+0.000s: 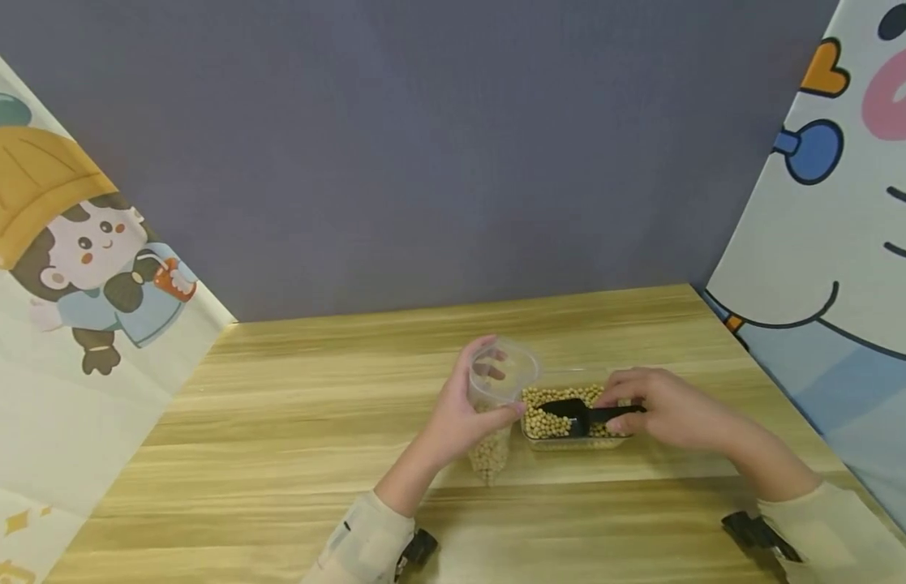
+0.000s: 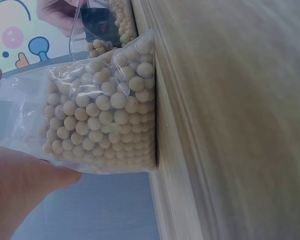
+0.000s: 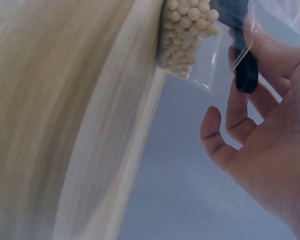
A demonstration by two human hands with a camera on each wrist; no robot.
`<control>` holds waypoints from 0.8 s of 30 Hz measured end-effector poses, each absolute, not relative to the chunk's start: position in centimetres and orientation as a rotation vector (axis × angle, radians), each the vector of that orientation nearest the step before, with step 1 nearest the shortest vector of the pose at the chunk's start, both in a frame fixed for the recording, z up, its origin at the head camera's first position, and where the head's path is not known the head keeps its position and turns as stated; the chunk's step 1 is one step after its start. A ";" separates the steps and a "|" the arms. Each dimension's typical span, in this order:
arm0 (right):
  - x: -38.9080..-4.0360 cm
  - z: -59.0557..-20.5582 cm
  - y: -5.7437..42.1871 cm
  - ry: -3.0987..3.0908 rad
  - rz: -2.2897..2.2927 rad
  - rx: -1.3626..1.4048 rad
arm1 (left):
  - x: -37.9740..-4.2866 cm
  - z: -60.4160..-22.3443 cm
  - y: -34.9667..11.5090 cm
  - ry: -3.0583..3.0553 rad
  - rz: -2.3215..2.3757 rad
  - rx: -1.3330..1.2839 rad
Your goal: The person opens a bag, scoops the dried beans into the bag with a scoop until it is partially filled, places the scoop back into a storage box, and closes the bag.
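My left hand [image 1: 456,415] holds a clear plastic bag [image 2: 102,107] upright around its upper part, thumb on the near side. Its lower part is full of round, pale yellow beans, and its bottom rests on the table. In the head view the bag's mouth [image 1: 505,369] is a wide, round, clear rim. Beside it on the right stands a clear rectangular box [image 1: 577,444] with more beans [image 1: 551,423]. A black scoop [image 1: 575,412] lies tilted over the beans, its blade towards the bag. My right hand [image 1: 675,408] pinches the scoop's handle [image 3: 246,75] between thumb and fingers.
The wood-grain table [image 1: 292,454] extends around the bag and box. Behind it rises a plain grey-blue wall [image 1: 453,162]. Panels with cartoon prints stand along the left [image 1: 66,389] and right [image 1: 781,268] sides.
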State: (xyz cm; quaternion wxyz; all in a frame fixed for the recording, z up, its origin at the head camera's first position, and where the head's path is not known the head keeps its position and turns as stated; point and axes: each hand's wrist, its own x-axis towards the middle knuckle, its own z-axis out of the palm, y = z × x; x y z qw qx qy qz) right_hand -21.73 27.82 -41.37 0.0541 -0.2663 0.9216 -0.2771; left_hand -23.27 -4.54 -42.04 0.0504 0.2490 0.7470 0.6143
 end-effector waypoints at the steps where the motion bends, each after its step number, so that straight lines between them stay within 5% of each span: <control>1: -21.8 -41.5 27.9 2.798 -0.858 -0.813 | -23.3 -42.1 -4.6 2.272 1.871 0.756; 24: -22.7 -43.0 29.8 2.762 -1.149 -0.830 | -23.7 -41.9 -5.1 2.255 1.857 0.756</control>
